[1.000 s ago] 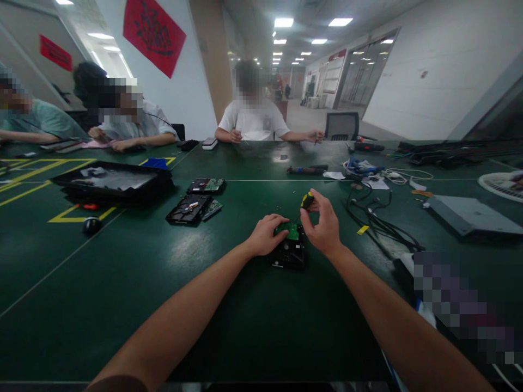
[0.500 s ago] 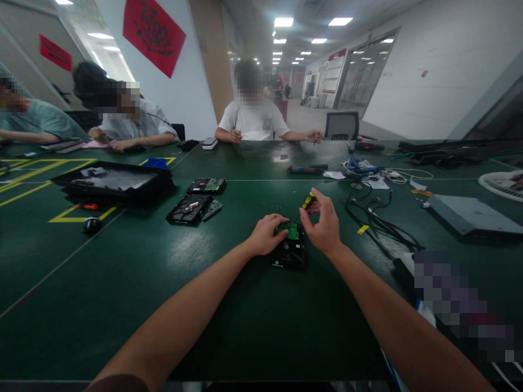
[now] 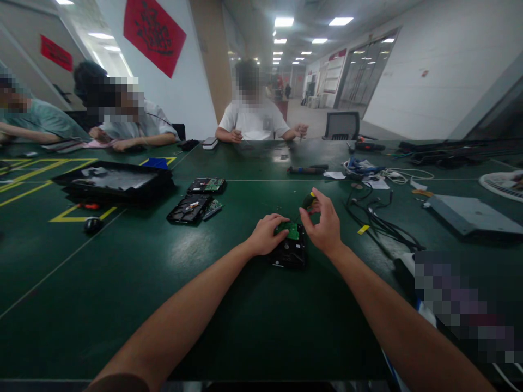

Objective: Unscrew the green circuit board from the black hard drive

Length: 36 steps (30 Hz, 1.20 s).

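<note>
A black hard drive (image 3: 289, 253) with a green circuit board (image 3: 293, 231) lies on the table in front of me. My left hand (image 3: 267, 233) grips the drive at its left side, thumb and fingers resting on the board end. Between the thumb and fingers of my right hand (image 3: 324, 220) is a screwdriver (image 3: 309, 200) with a black and yellow handle. It tilts down toward the board's right edge; its thin shaft shows faintly, and whether the tip sits in a screw I cannot tell. Several tiny screws (image 3: 279, 207) lie just beyond the drive.
Two more hard drives, one nearer (image 3: 188, 209) and one farther (image 3: 206, 185), lie to the left beside a loose circuit board (image 3: 213, 209). Farther left are a black tray (image 3: 114, 182) and a mouse (image 3: 93, 225). Black cables (image 3: 382, 220) and a grey metal box (image 3: 478, 215) lie right. Co-workers sit across.
The screwdriver handle has turned in my right hand, showing a darker side. My left hand and the drive stay put. One hand of the person opposite has moved inward.
</note>
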### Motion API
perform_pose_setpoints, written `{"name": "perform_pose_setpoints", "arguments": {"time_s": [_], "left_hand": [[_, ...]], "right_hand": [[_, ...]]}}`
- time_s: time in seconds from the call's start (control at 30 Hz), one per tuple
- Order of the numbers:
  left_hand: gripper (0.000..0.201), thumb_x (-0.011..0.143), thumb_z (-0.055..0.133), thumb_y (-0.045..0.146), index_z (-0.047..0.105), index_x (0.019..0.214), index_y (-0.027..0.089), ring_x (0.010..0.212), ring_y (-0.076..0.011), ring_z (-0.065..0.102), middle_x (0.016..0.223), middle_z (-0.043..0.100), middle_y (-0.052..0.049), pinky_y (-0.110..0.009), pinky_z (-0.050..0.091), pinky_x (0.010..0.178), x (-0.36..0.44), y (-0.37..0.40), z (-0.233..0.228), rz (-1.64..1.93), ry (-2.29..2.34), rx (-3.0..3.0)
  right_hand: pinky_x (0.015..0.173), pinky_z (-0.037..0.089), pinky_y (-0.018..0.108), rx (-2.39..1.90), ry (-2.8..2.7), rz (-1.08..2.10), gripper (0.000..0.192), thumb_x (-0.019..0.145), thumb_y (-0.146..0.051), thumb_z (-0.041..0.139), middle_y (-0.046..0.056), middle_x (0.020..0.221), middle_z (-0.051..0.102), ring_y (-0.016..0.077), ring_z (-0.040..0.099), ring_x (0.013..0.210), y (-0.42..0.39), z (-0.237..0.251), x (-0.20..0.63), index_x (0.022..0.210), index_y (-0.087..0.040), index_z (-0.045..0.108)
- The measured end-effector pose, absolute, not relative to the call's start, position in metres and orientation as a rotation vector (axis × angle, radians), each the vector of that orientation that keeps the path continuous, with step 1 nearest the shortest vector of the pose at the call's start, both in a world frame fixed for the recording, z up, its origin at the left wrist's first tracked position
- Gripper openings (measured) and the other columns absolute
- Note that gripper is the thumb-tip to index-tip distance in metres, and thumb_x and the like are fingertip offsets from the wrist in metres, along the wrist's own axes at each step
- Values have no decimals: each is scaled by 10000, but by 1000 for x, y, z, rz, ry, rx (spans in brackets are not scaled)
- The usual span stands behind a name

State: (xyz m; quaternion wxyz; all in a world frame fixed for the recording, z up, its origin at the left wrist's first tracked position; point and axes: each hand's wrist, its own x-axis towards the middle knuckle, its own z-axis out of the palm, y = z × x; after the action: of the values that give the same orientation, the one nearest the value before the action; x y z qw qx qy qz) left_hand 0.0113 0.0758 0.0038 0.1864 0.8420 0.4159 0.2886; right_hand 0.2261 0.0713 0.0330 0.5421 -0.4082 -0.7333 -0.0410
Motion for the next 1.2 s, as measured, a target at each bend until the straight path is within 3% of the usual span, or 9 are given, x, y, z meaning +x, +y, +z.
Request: {"name": "perform_pose_setpoints", "arguments": {"time_s": [0.4,0.6,0.8,0.97,1.2], "left_hand": [[423,952,612,350,611,1367,270,1238,-287,576,1332,635,-84,-486,449,1089,11,76,4,807,1166,2368],[419,953,613,355,616,1361,259,1227,-286,577,1333,638,-85,-490,451,1083,11,77,2,810,1169,2373],[415,950,618,343,618,1357,263,1246,-290,570,1336,636,-88,-493,449,1088,11,77,3,804,1166,2376],[423,950,618,349,612,1366,270,1238,-287,575,1327,637,-87,-490,455,1084,11,77,3,809,1158,2384],[423,958,610,356,611,1369,257,1233,-286,577,1334,632,-92,-489,450,1090,11,77,4,803,1159,2379]], "right_hand": [[834,647,499,-984,-1748,-86,656,964,-289,583,140,1327,594,250,694,926,72,31,226,1566,-291,323],[763,656,454,-970,-1724,-103,657,934,-284,631,137,1279,588,244,676,924,72,31,226,1534,-269,366],[833,646,475,-957,-1753,-73,657,952,-261,589,139,1324,601,246,689,950,73,30,226,1556,-271,331],[771,654,473,-975,-1729,-123,660,937,-305,638,130,1272,614,243,682,885,73,30,227,1539,-275,369],[840,639,496,-973,-1755,-118,669,958,-275,596,132,1300,609,246,686,903,72,31,226,1570,-283,325]]}}
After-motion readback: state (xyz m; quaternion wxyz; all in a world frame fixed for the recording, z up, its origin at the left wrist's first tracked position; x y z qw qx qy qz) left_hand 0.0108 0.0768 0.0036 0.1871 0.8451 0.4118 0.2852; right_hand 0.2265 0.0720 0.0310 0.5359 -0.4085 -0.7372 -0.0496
